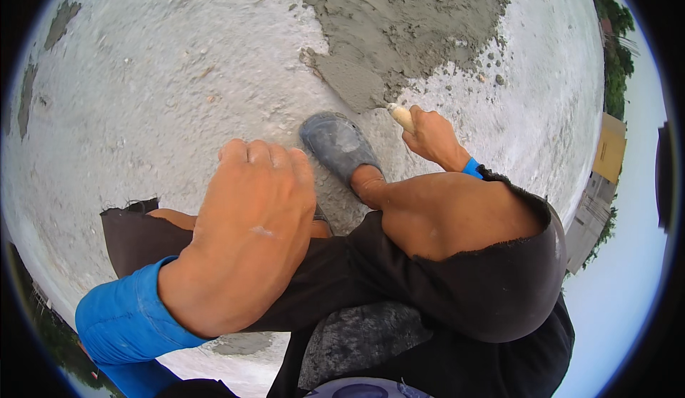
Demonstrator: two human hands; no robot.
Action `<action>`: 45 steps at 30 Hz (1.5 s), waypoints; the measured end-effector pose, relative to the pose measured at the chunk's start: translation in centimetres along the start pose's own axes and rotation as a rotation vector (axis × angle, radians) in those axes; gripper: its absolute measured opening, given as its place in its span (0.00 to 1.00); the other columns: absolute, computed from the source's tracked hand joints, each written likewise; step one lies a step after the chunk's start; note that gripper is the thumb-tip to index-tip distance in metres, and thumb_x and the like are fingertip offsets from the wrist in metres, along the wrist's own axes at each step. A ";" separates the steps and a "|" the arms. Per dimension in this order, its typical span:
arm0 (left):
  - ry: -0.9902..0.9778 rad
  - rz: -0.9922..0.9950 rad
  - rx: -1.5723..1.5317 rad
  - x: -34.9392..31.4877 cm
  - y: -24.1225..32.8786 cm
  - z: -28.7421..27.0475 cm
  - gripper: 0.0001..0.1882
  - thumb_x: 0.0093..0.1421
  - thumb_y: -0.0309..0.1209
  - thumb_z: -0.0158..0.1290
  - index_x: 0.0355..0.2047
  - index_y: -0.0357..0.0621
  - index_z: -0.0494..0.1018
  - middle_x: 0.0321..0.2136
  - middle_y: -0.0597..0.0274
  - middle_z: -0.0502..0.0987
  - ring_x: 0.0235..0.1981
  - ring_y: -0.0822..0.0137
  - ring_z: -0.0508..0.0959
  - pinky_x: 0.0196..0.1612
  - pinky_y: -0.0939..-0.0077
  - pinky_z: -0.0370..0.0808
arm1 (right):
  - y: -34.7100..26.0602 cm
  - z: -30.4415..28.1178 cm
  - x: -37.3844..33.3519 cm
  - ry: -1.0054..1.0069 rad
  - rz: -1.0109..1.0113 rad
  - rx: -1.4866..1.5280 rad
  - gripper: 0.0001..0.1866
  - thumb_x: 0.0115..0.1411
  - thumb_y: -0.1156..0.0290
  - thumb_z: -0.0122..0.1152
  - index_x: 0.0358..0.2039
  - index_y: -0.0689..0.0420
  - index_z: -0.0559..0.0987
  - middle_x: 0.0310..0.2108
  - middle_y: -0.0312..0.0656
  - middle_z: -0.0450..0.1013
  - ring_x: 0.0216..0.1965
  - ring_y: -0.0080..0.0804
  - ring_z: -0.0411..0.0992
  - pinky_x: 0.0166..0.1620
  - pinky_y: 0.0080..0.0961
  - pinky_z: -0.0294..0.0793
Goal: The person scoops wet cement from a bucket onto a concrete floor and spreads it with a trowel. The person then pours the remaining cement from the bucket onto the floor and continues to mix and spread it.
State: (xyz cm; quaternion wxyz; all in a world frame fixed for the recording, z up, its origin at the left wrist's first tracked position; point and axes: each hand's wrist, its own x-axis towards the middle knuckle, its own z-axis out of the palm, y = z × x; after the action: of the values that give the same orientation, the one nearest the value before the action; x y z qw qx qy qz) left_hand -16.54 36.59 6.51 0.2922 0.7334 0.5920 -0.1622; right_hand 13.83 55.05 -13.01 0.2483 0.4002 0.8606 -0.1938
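Note:
My right hand (434,138) is closed around the pale wooden handle of a trowel (351,81), right of my shoe. Wet mortar coats its blade, which lies flat at the near edge of a grey mortar patch (407,16). Close to the camera, my left hand (258,230) is raised above my legs with its back showing. Its fingers curl downward into a closed shape, their tips hidden. Whatever it holds, if anything, cannot be made out.
A grey rubber shoe (337,141) on my foot stands just short of the trowel. My bent knee (464,216) rises beside the right forearm. Pale rough concrete (150,91) spreads around, with small mortar crumbs (499,80) at right. Buildings (599,177) and trees lie beyond the edge.

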 end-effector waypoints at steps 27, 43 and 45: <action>0.010 0.036 0.014 -0.7 0.0 0.1 0.27 0.62 0.36 0.62 0.58 0.32 0.74 0.40 0.48 0.78 0.44 0.54 0.77 0.49 0.62 0.70 | 11.7 2.9 -10.5 0.123 0.670 0.023 0.18 0.59 0.64 0.65 0.43 0.65 0.76 0.34 0.64 0.81 0.38 0.64 0.82 0.43 0.56 0.81; 0.066 0.109 0.160 -0.4 1.6 -0.3 0.22 0.62 0.32 0.54 0.53 0.30 0.75 0.34 0.54 0.76 0.41 0.60 0.75 0.45 0.66 0.67 | 18.0 7.5 -17.2 0.036 0.762 0.061 0.23 0.63 0.57 0.63 0.47 0.66 0.76 0.34 0.64 0.80 0.39 0.65 0.81 0.43 0.53 0.80; 0.047 0.147 0.184 -0.1 1.8 -0.4 0.22 0.62 0.32 0.54 0.53 0.30 0.75 0.34 0.54 0.76 0.41 0.60 0.75 0.45 0.66 0.67 | 19.4 6.2 -19.5 0.035 0.785 0.056 0.23 0.63 0.57 0.63 0.47 0.66 0.76 0.34 0.64 0.80 0.39 0.65 0.81 0.43 0.53 0.80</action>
State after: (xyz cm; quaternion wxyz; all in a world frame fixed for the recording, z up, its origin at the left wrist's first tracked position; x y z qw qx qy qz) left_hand -14.84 36.51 7.28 0.2209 0.8022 0.5257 -0.1769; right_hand 41.65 51.93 -9.20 0.2779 0.7088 0.6406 -0.1005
